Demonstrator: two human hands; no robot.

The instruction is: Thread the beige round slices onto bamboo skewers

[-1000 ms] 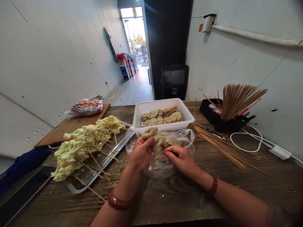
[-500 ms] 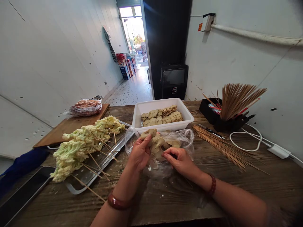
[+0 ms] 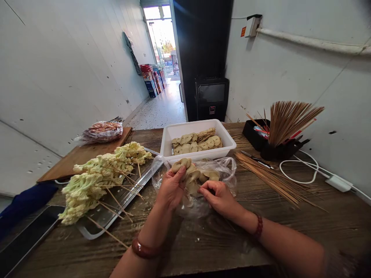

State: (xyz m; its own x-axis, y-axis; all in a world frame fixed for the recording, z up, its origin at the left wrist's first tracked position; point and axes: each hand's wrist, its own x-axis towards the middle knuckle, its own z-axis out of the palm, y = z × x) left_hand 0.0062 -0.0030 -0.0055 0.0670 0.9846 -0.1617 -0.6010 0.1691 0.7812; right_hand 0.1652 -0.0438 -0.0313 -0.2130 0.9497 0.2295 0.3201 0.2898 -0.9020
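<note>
Over a clear plastic bag [image 3: 228, 168] at the middle of the table, my left hand [image 3: 173, 188] is closed around several thin, round, beige-green slices [image 3: 191, 175] pressed together in a row. My right hand [image 3: 218, 195] is at the right side of these slices, thumb and forefinger pinched. A thin stick end shows faintly below that hand, seemingly a bamboo skewer; most of it is hidden by the fingers. More loose slices [image 3: 209, 176] lie in the bag. Just behind, a white plastic tub [image 3: 199, 155] contains skewered slices [image 3: 185, 148] laid in rows.
Left of my hands, skewered cauliflower [image 3: 87, 185] rests on a metal tray [image 3: 116, 216], sticks pointing toward me. Behind it, a bagged bundle [image 3: 101, 132] sits on a wooden board [image 3: 69, 162]. Loose skewers [image 3: 269, 181] and a black holder [image 3: 252, 133] full of sticks lie right.
The view has shifted slightly, so the surroundings sit a little further left. Both hands keep nearly the same grip and position, and the slices stay between them.
</note>
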